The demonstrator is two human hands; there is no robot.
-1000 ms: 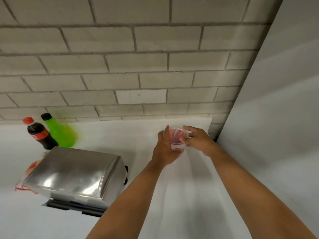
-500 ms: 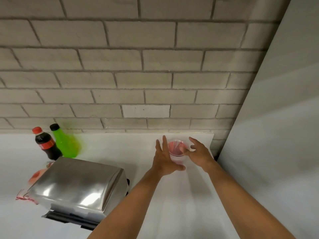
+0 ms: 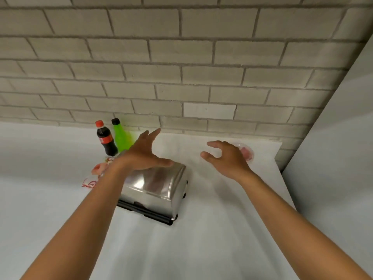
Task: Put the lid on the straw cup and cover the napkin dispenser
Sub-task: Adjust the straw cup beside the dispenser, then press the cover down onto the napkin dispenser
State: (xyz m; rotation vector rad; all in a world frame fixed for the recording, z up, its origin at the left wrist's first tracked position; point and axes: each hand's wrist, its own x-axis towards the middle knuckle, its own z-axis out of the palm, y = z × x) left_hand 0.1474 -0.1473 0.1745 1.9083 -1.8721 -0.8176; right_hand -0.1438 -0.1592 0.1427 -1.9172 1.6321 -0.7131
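The straw cup (image 3: 246, 152) sits at the table's (image 3: 201, 239) far right, behind your empty, loosely curled right hand (image 3: 228, 158). Your left hand (image 3: 142, 153), fingers spread wide, hovers over the steel napkin dispenser (image 3: 155, 188) at the centre.

White table (image 3: 201, 239) against a grey brick wall (image 3: 181, 67); pale panel (image 3: 343, 138) at right.
Napkin dispenser (image 3: 155, 190): shiny metal, black base, near table centre.
Left hand (image 3: 143, 154): open, fingers spread, above the dispenser's far end.
Right hand (image 3: 228, 158): open, fingers curled, empty.
Straw cup (image 3: 247, 152): clear, reddish inside, just behind the right hand, partly hidden.
Cola bottle (image 3: 106, 139), red cap; green bottle (image 3: 121, 137), black cap; side by side at the wall.
Red-and-white wrappers (image 3: 94, 174): left of the dispenser.
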